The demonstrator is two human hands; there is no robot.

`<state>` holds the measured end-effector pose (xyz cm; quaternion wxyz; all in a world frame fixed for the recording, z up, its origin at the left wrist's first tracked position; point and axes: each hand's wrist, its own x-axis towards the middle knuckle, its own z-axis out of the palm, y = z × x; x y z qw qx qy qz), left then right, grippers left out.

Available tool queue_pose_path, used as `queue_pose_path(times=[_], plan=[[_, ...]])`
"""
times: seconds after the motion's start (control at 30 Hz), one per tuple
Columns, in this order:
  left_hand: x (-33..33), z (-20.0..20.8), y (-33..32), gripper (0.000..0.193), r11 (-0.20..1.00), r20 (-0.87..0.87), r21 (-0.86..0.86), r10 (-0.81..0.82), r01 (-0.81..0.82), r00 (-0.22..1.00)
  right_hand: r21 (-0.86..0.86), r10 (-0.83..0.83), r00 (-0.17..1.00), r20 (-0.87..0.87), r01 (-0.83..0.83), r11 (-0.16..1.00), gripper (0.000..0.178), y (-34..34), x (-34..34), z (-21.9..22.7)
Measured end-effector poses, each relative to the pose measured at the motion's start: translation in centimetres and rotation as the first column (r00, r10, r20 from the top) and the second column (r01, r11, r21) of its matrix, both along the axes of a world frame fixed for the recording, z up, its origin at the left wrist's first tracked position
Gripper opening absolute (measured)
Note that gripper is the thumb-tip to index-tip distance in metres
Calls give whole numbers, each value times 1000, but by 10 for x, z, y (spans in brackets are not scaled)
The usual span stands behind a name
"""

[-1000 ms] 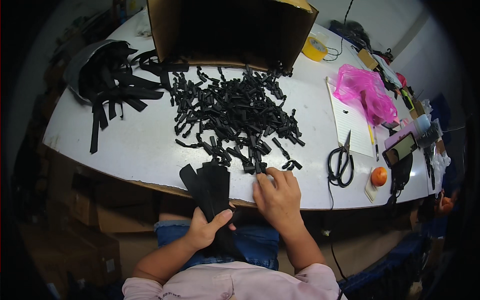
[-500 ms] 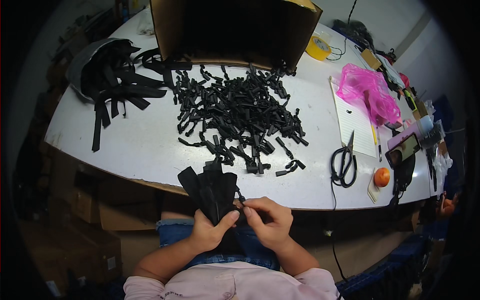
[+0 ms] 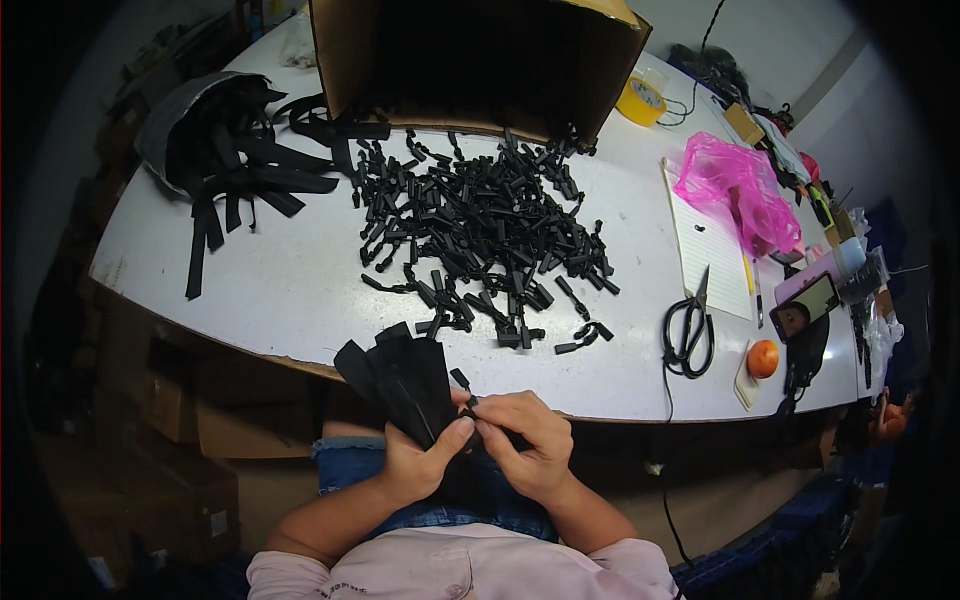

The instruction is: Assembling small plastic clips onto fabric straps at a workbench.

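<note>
Since the frame a second earlier, the bare right hand had come back from the lower edge of the heap, right of the picture's centre, to meet the bare left hand at the lower middle, and the fanned bundle of flat black fabric strips had tilted further toward the left. The right thumb and forefinger were pinching a small black piece with a slim rectangular end on a short cord, which poked up between the hands, just right of the bundle. The left fingers were closed around the bundle's lower part, the thumb pressed near the right fingertips; exactly how strip and small piece met there was hidden. The bundle's loose ends spread over the front edge of the white tabletop, left of the frame's centre. Similar small black pieces lay in a loose heap at upper centre, before a brown cardboard box at the top. More black strips spilled from a grey bag at upper left. At right lay black-handled scissors, a round orange fruit and a crumpled bright-pink plastic bag on lined paper.
</note>
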<state>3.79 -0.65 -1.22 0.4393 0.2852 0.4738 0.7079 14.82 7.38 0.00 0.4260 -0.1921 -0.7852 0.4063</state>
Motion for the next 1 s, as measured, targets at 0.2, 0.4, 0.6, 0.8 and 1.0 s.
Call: queue_pose_path(times=[0.2, 0.4, 0.6, 0.8, 1.0], plan=[[2, 4, 2, 21, 995, -160, 94, 38, -24, 986, -378, -104, 989, -109, 56, 924, 12, -20, -3, -8], [-1, 6, 1, 16, 995, -130, 95, 38, -26, 991, -616, -5, 973, -231, -142, 775, 9, -15, -4, -9], [-7, 13, -1, 18, 992, -40, -82, -101, 98, 994, -846, 201, 917, -345, -397, 356, 5, 6, 11, -6], [-7, 9, 1, 17, 996, -60, 3, -84, 85, 995, -788, 115, 962, -247, -269, 554, 8, -8, 0, -8], [-3, 8, -1, 18, 998, -117, 45, -36, 41, 993, -374, 3, 996, -91, -37, 927, 8, -17, -1, -16]])
